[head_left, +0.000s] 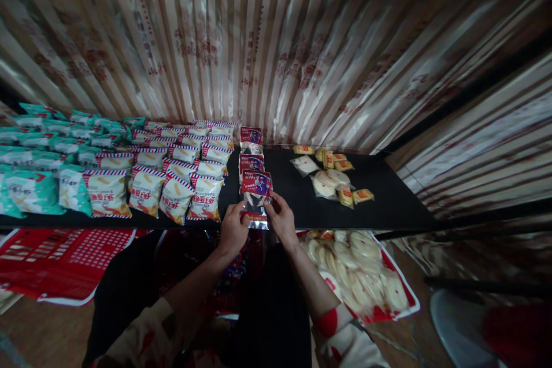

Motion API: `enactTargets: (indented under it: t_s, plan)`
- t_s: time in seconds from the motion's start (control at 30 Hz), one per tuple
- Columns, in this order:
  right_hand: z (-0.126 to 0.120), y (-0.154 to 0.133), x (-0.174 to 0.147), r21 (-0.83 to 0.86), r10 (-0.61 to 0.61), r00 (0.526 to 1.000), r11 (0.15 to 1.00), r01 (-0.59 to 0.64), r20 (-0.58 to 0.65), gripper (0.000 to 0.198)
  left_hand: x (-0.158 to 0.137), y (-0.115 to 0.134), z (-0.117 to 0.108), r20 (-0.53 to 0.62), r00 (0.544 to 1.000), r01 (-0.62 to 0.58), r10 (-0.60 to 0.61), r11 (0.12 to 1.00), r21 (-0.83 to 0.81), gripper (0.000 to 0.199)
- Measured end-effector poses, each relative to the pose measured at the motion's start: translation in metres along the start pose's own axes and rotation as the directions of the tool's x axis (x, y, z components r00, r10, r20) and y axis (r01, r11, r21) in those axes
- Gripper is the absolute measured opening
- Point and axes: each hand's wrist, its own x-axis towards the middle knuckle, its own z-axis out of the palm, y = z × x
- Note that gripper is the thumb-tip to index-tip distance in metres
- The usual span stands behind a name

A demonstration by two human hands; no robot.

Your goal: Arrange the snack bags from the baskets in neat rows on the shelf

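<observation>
A dark red and black snack packet (256, 187) with a clear window lies at the front edge of the black shelf (284, 184). My left hand (235, 229) grips its lower left side, fingers closed. On its right side, my right hand (281, 219) pinches the packet between thumb and fingers. Behind it, in a line towards the curtain, lie two more red packets, a middle one (251, 162) and a far one (251, 139). The nearest packet overlaps the middle one.
White snack bags (204, 195) and teal bags (32, 191) stand in rows at left. Round white pieces in clear wrap (325, 184) and small yellow packets (363, 195) lie at right. Below are a red basket (64, 259) and another basket of wrapped white rounds (353, 264). A striped curtain (267, 40) hangs behind.
</observation>
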Motion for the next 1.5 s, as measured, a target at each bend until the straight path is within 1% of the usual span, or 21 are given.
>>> enactTargets:
  t_s: [0.13, 0.23, 0.33, 0.43, 0.6, 0.73, 0.9, 0.97, 1.03, 1.17, 1.27, 1.33, 1.43, 1.5]
  plan:
    - [0.006, 0.005, 0.011, -0.159, -0.059, 0.998, 0.986, 0.055, -0.019, 0.040, 0.009, 0.001, -0.003, 0.011, 0.999, 0.028, -0.030, 0.989, 0.144, 0.039]
    - [0.009, 0.012, 0.011, -0.236, -0.072, 0.997, 0.970, 0.064, -0.028, 0.035, 0.006, 0.003, -0.004, 0.044, 0.997, 0.045, -0.060, 0.959, 0.279, 0.039]
    - [0.010, 0.017, 0.010, -0.300, -0.095, 0.995, 0.950, 0.088, -0.010, 0.035, 0.003, 0.007, -0.003, 0.060, 0.995, 0.048, -0.076, 0.923, 0.382, 0.039]
    - [0.008, 0.018, 0.009, -0.351, -0.137, 0.991, 0.928, 0.126, -0.006, 0.034, 0.001, 0.011, -0.002, 0.064, 0.995, 0.038, -0.075, 0.889, 0.456, 0.039]
    - [0.007, 0.017, 0.008, -0.446, -0.186, 0.983, 0.879, 0.171, 0.011, 0.035, -0.002, 0.014, 0.001, 0.081, 0.996, -0.013, -0.037, 0.838, 0.546, 0.040]
    - [0.008, 0.015, 0.005, -0.510, -0.204, 0.979, 0.839, 0.191, 0.031, 0.036, -0.005, 0.013, 0.003, 0.096, 0.995, -0.044, -0.012, 0.824, 0.565, 0.040]
    - [0.011, 0.012, -0.001, -0.607, -0.192, 0.981, 0.780, 0.149, -0.005, 0.035, -0.009, 0.015, 0.004, 0.088, 0.996, -0.033, -0.018, 0.834, 0.550, 0.041]
    - [0.011, 0.011, -0.003, -0.626, -0.216, 0.976, 0.763, 0.163, -0.010, 0.035, -0.010, 0.016, 0.004, 0.067, 0.998, -0.042, 0.006, 0.840, 0.542, 0.041]
    - [0.011, 0.009, -0.002, -0.629, -0.279, 0.960, 0.744, 0.228, 0.018, 0.035, -0.010, 0.017, 0.005, 0.034, 0.997, -0.075, 0.068, 0.842, 0.535, 0.041]
    - [0.012, 0.006, 0.011, -0.607, -0.410, 0.898, 0.676, 0.418, 0.163, 0.037, 0.000, 0.014, 0.013, -0.037, 0.973, -0.177, 0.228, 0.839, 0.514, 0.044]
    - [0.014, 0.007, 0.025, -0.610, -0.436, 0.860, 0.615, 0.499, 0.265, 0.040, 0.014, 0.007, 0.024, -0.012, 0.964, -0.227, 0.266, 0.842, 0.489, 0.048]
    - [0.017, 0.010, 0.032, -0.629, -0.414, 0.861, 0.594, 0.501, 0.295, 0.042, 0.023, 0.002, 0.031, 0.028, 0.968, -0.231, 0.248, 0.847, 0.479, 0.049]
    - [0.020, 0.017, 0.036, -0.659, -0.370, 0.888, 0.600, 0.454, 0.274, 0.045, 0.032, -0.002, 0.037, 0.060, 0.975, -0.217, 0.214, 0.854, 0.472, 0.048]
    - [0.021, 0.021, 0.036, -0.663, -0.359, 0.896, 0.608, 0.437, 0.261, 0.045, 0.035, -0.005, 0.039, 0.057, 0.976, -0.213, 0.211, 0.856, 0.471, 0.048]
